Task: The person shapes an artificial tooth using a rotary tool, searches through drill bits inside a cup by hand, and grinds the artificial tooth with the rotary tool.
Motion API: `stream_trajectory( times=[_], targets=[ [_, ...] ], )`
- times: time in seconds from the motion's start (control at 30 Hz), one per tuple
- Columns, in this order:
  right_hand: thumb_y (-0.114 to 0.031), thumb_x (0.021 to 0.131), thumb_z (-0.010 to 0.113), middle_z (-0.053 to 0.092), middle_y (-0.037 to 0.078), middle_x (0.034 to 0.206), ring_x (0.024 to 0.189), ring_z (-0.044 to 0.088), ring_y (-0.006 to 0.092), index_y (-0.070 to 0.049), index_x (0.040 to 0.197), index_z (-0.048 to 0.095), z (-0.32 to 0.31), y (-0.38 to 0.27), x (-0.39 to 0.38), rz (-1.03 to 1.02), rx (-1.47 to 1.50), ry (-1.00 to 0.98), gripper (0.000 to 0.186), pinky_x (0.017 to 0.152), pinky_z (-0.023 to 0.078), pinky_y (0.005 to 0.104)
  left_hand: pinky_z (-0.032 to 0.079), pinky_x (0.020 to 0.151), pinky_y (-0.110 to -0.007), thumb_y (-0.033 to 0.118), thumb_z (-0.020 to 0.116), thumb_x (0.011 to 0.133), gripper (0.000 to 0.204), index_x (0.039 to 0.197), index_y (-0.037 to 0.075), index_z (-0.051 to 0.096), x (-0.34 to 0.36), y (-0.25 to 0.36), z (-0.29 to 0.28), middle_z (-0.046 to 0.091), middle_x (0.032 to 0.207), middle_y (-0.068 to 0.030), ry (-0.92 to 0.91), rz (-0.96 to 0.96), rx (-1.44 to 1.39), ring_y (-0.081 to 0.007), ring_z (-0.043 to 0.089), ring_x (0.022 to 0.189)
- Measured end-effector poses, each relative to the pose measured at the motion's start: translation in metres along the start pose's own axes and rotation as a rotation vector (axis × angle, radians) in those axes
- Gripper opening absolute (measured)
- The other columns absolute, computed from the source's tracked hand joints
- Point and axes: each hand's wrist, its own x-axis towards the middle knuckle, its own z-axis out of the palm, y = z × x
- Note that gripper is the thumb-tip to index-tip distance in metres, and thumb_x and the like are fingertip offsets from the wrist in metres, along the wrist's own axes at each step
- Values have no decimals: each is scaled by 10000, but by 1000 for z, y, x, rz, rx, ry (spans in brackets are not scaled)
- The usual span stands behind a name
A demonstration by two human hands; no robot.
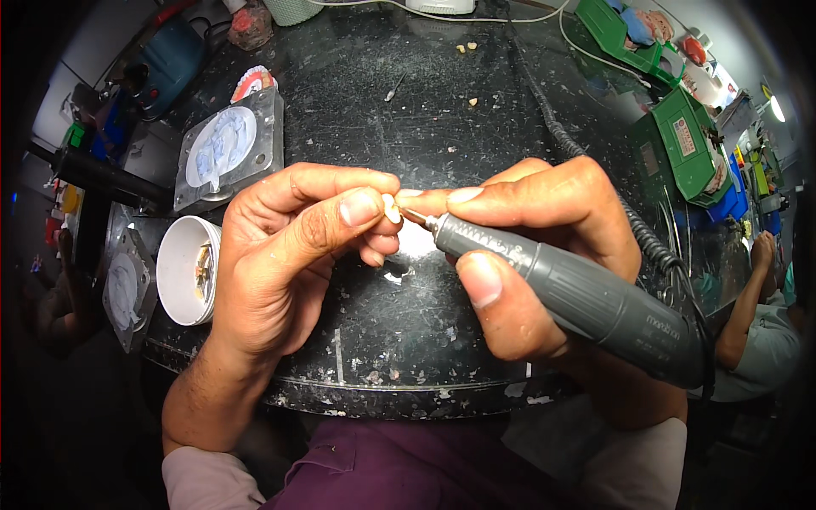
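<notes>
- A small, cream, tooth-shaped piece point(392, 208) sits between the hands, above the bench point(425, 350).
- The left hand point(285, 242) pinches it between thumb and fingertip, its longer axis roughly upright.
- The right hand point(565, 204) is wrapped around a drill point(586, 297) slanting up and leftward; its bit point(416, 218) points at the piece's right side, contact unclear.
- Piece: smooth, rounded. Drill: dark grey, ribbed. Bench: black, scratched, pale-flecked.
</notes>
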Motion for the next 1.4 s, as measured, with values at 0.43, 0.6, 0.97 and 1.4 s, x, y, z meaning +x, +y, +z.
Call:
stream_trajectory(
  times=[0.43, 0.6, 0.97, 1.4],
  targets=[
    [-19, 795, 574, 640, 195, 948, 842, 618, 177, 9, 974, 469, -1, -1, 0, -9, -82, 12, 209, 774, 519, 302, 513, 663, -239, 34, 605, 848, 148, 965, -53, 628, -1, 1, 1, 665, 829, -136, 13, 29, 45, -146, 645, 726],
    [-17, 781, 586, 639, 181, 929, 823, 620, 175, 13, 963, 489, -1, -1, 1, -12, -116, 5, 208, 752, 524, 300, 512, 658, -238, 31, 612, 843, 142, 958, -51, 629, -1, 1, -1, 667, 827, -135, 22, 40, 48, -146, 645, 723],
    [-33, 801, 567, 635, 179, 909, 827, 630, 183, 6, 974, 474, -3, -3, 2, 80, -1, 30, 200, 759, 526, 310, 505, 662, -233, 72, 599, 863, 157, 972, -39, 626, 2, -1, -2, 656, 828, -110, -9, -14, -10, -135, 632, 721],
    [-16, 809, 547, 610, 224, 965, 898, 626, 231, 20, 1015, 434, 0, 2, -4, -78, -55, -14, 238, 828, 509, 339, 506, 695, -230, 102, 589, 881, 181, 1018, -13, 611, 2, -6, 3, 648, 914, -110, 20, -91, -119, -125, 617, 782]
  ],
)
